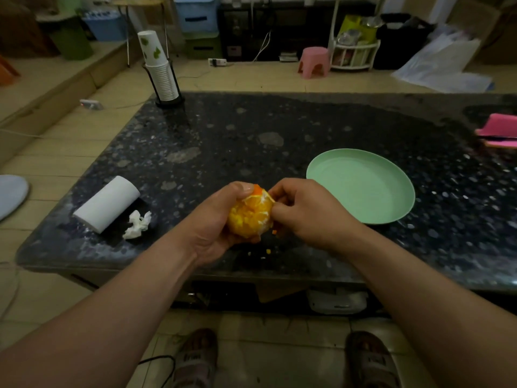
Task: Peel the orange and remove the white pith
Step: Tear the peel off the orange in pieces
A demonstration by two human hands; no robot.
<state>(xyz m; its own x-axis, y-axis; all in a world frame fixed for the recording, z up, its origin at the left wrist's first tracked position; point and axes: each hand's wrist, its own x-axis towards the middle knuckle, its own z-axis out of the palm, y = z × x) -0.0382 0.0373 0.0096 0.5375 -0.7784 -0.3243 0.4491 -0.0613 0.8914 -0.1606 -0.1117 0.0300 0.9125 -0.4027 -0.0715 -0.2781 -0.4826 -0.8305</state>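
The left hand (215,224) holds the mostly peeled orange (249,217) just above the worktop's (251,130) near edge, fingers (241,189) curled round it. The right hand (305,211) pinches at the orange's right side with curled fingertips. A green plate (361,186) lies nearer the right edge, and a tissue roll (107,204) near the left edge.

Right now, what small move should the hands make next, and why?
Probably the right hand should pull away the bit it pinches at the right side of the orange. The left hand grips the fruit, white pith streaks it, and a scrap of rind remains on top.
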